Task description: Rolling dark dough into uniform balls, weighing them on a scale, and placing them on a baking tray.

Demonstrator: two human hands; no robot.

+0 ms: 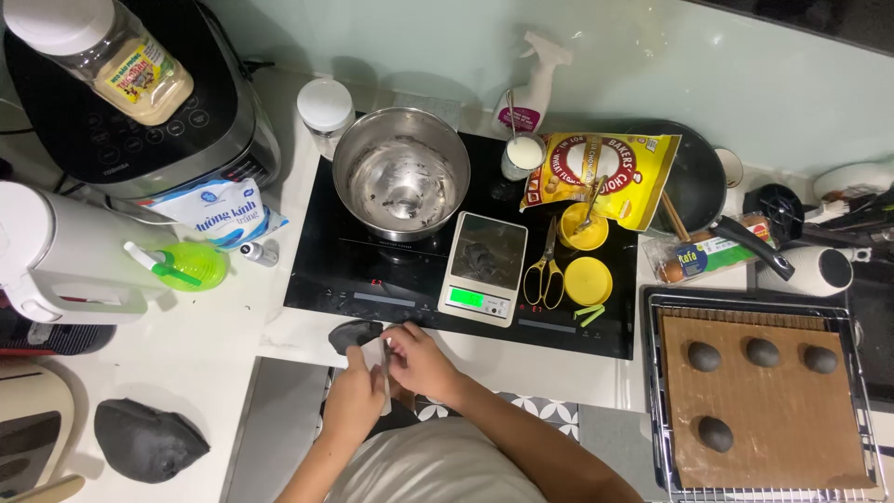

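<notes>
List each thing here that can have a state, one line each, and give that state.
Left hand: holding a white scraper at the counter edge.
Right hand: touching the scraper.
Dark dough piece: lying on the counter beside the hands.
Scale: display lit, dough on it.
Steel bowl: nearly empty, smeared.
Tray: paper-lined, four dough balls.
Scissors: closed.

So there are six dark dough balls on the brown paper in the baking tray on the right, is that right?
Not quite. The head view shows four dark dough balls on the brown paper, not six: three in a row at the top and one lower left. They do sit in the baking tray on the right.
</notes>
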